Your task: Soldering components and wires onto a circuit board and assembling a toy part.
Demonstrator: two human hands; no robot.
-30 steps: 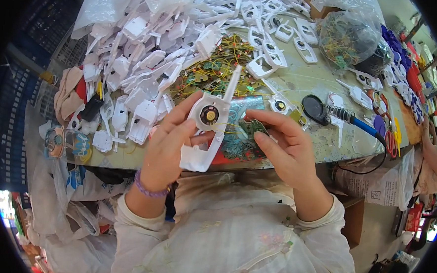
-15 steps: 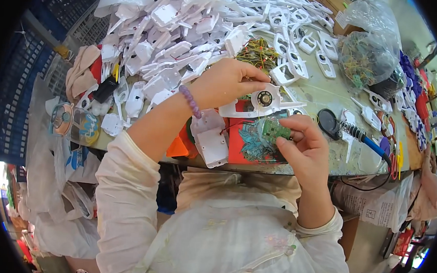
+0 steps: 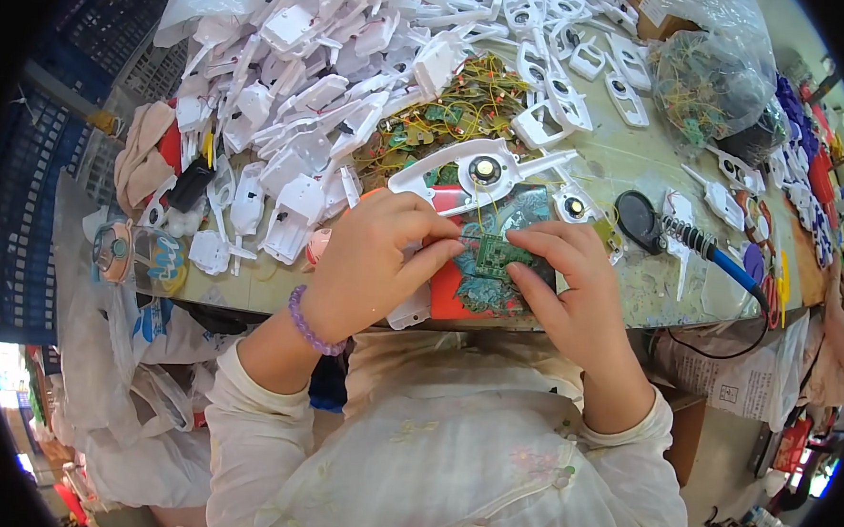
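Note:
A green circuit board point(image 3: 492, 258) is pinched at its right side between thumb and fingers of my right hand point(image 3: 578, 286). At the board's left edge, the thumb and index finger of my left hand point(image 3: 384, 252) are closed; whatever thin thing is between them is too small to make out. Just beyond lies a white plastic housing point(image 3: 446, 178) with a round speaker point(image 3: 485, 170) in it. Beneath the board is a red mat point(image 3: 446, 289) covered partly by blue-green smears. Another white part with a speaker point(image 3: 575, 208) lies beyond my right hand.
White plastic housings point(image 3: 302, 95) are heaped at the back left. Wired circuit boards point(image 3: 439, 121) form a pile behind the mat. On the right are a soldering iron point(image 3: 727, 263), a black round dish point(image 3: 638, 220) and a plastic bag of wired parts point(image 3: 707, 97).
My left hand has left the speaker housing and come down to the board's left edge. The housing now lies beyond the mat. My right hand has shifted the board slightly left.

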